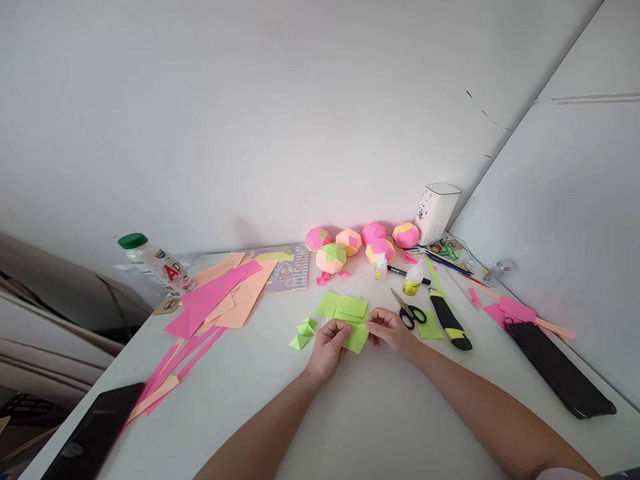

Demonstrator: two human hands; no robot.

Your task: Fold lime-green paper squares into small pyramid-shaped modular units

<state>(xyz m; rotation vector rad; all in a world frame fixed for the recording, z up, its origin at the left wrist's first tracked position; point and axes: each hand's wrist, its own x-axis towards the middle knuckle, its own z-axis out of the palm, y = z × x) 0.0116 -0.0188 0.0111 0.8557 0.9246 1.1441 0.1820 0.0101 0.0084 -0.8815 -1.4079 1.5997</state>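
Scissors [408, 309] lie between paper sheets [353, 307] and cutter [448, 317].

At the centre of the frame, the green sheet [357, 338] is looking like thin, smooth, matt paper, and the small folded pieces [299, 343] left of it are showing the same finish. Above centre, the faceted balls [331, 259] are displaying matt paper faces. At left, the bottle [165, 267] is appearing to be smooth plastic, while the dark flat device [97, 427] at lower left is giving a glossy reflection. Right of centre, the scissors [409, 309] are combining metal blades with black plastic-looking handles. The tabletop [250, 393] is looking smooth, with a faint sheen; the wall [200, 120] above is appearing matt.
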